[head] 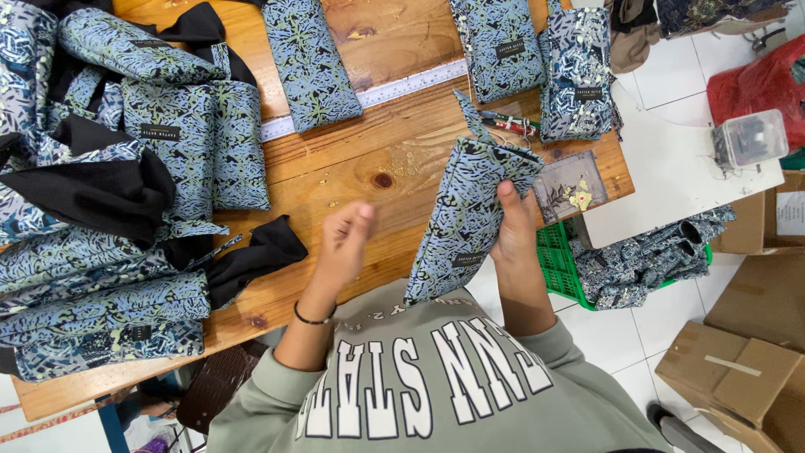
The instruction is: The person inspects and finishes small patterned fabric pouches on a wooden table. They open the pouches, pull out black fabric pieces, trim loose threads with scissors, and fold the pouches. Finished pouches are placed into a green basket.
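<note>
My right hand (pixel 513 228) grips a blue, leaf-patterned fabric pouch (pixel 470 220) by its right edge and holds it upright above the wooden table (pixel 369 168). A small black label sits near the pouch's lower end. My left hand (pixel 344 242) hovers just left of the pouch, holds nothing, and has loosely curled, blurred fingers. A thin black band circles that wrist.
Many matching patterned pouches with black linings (pixel 126 168) are piled on the table's left. More pouches (pixel 579 71) lie at the far edge by a measuring tape (pixel 394 88) and scissors (pixel 511 124). A green crate (pixel 570 268) of pouches and cardboard boxes (pixel 738 377) stand on the floor to the right.
</note>
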